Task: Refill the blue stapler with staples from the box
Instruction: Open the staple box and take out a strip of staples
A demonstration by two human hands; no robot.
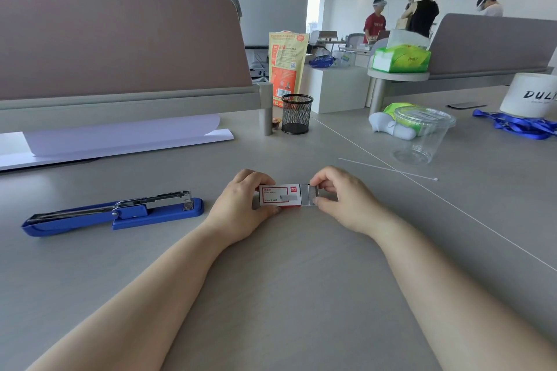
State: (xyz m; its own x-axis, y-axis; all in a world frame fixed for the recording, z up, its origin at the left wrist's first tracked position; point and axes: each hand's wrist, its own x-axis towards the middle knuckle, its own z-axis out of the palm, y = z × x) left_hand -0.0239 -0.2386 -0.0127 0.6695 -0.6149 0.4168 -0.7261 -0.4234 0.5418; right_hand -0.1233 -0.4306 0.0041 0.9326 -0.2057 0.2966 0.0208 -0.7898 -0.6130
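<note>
- Both hands grip the staple box low over the tabletop: the left hand clamps the sleeve, the right hand pinches the half-drawn inner tray.
- Pulled too sharply, the tray could come free and the staple strips scatter or break.
- The blue stapler lies open well apart to the left; carried strips might drop on the way.
</note>
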